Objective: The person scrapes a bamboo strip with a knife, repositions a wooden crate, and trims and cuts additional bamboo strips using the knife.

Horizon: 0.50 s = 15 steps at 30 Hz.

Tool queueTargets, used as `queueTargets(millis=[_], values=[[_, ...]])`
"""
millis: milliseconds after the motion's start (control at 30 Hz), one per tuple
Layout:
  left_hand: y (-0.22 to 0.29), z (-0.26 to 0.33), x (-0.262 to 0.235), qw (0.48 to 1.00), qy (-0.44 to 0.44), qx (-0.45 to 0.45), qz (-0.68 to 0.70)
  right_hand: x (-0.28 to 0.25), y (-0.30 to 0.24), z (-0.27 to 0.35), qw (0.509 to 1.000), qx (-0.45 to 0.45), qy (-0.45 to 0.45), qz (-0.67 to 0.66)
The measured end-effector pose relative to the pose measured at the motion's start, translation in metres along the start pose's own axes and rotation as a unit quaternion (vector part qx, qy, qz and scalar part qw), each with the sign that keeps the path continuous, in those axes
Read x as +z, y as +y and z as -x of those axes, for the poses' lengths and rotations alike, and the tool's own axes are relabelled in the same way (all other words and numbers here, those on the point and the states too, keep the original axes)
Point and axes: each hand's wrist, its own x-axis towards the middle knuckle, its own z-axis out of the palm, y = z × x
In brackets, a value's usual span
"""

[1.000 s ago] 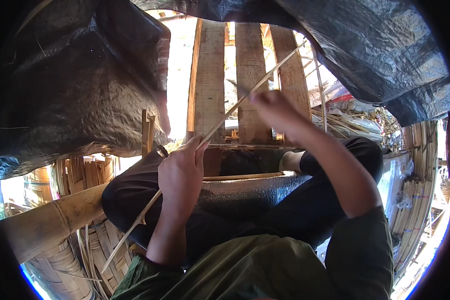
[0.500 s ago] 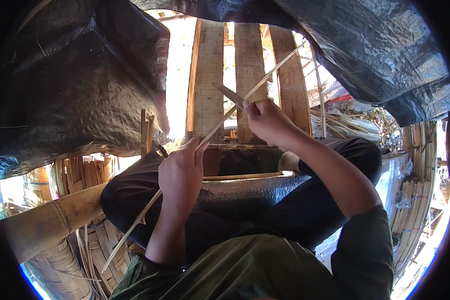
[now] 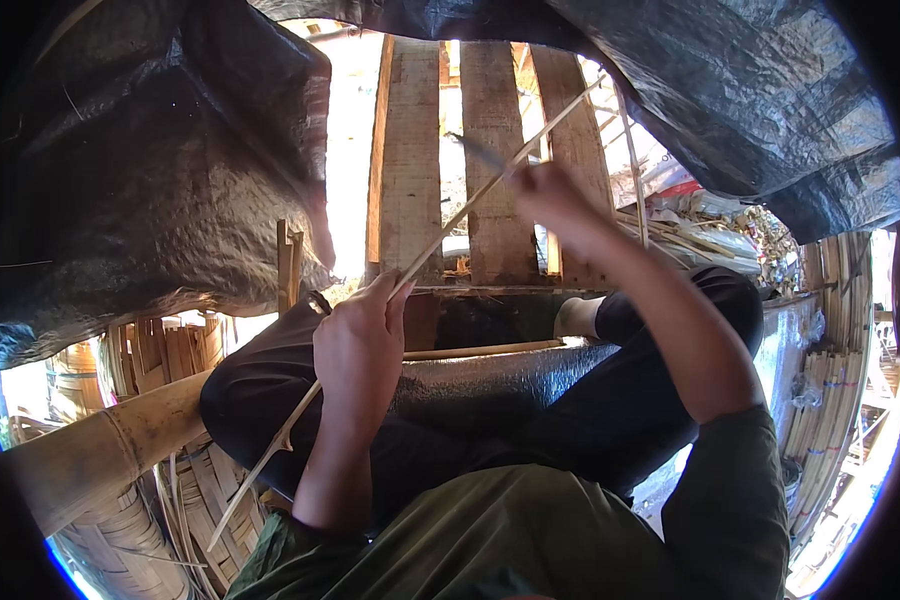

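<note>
Bamboo strip [image 3: 490, 185], right hand [image 3: 555, 195] now farther up

Platform of weathered grey wooden planks [image 3: 410, 170] with bright gaps between the boards, running away from the seated person. Dark textured mat [image 3: 490, 385] spread at its near edge, across the lap; a thin pale bamboo stick [image 3: 485, 350] lies on the mat. A thick round bamboo pole [image 3: 100, 455] lies low left, over woven bamboo strips [image 3: 205, 500]
</note>
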Motion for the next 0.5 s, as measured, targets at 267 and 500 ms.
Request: queueTargets(millis=[267, 500], values=[[0.001, 0.001, 0.0, 1.0, -0.004, -0.002, 0.004, -0.017, 0.003, -0.01, 1.0, 0.007, 0.004, -0.027], [0.0, 0.001, 0.0, 1.0, 0.004, 0.008, -0.003, -0.016, -0.011, 0.015, 0.997, -0.007, -0.05, -0.057]])
